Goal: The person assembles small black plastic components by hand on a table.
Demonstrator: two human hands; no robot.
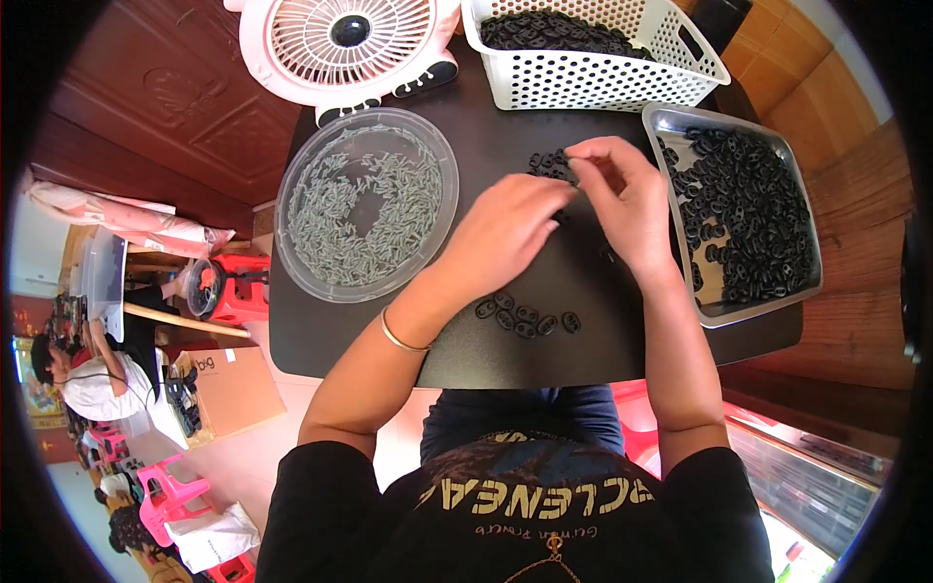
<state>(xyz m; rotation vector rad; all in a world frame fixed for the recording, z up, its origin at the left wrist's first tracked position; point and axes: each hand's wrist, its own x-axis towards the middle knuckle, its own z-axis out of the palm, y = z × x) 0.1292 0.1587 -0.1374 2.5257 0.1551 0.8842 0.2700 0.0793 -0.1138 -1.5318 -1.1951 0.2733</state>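
Note:
My left hand (515, 223) and my right hand (624, 199) meet over the middle of the dark table, fingertips close together. Both hands have their fingers curled into a pinch; what lies between the fingertips is too small to make out. Just beyond them is a little heap of black oval pieces (549, 163), partly covered by my fingers. Several more black oval pieces with two holes (526, 314) lie loose near the table's front edge, below my left hand. One small dark piece (607, 255) rests beside my right wrist.
A round clear tray (449, 209) of grey screw-like pins stands left. A metal tray (653, 146) of black pieces stands right, close to my right forearm. Behind are a white perforated basket (593, 83) of black parts and a pink fan (350, 49). Another person (107, 374) sits far left.

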